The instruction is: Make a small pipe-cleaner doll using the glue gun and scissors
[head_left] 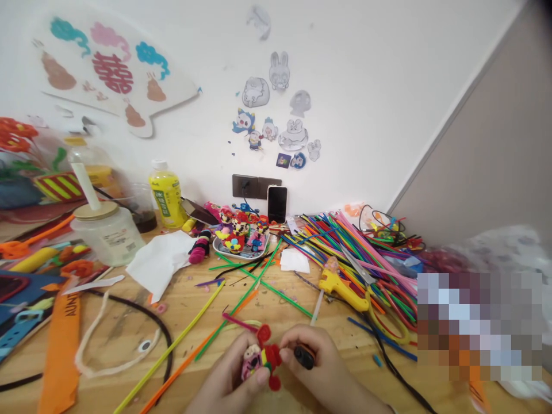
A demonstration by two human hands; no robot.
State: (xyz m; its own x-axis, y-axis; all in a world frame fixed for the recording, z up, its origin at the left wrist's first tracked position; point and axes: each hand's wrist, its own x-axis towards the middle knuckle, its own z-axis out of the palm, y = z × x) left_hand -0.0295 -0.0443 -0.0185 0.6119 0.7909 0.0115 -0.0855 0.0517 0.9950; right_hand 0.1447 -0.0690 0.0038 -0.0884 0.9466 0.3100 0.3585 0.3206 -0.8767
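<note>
At the front of the table, my left hand is closed around a small pipe-cleaner doll with a pink body, a red top and round red discs at its sides. My right hand is closed on a short tool with a black and orange handle; its working end is hidden by the fingers. My right fingertips touch or nearly touch the doll's red part. Just beyond the hands lies a yellow glue gun with a glue stick at its back end.
A tray holds several finished dolls, with a phone propped behind. Pipe cleaners are heaped at the right with scissors. A glass jar, a yellow bottle and paper stand or lie left.
</note>
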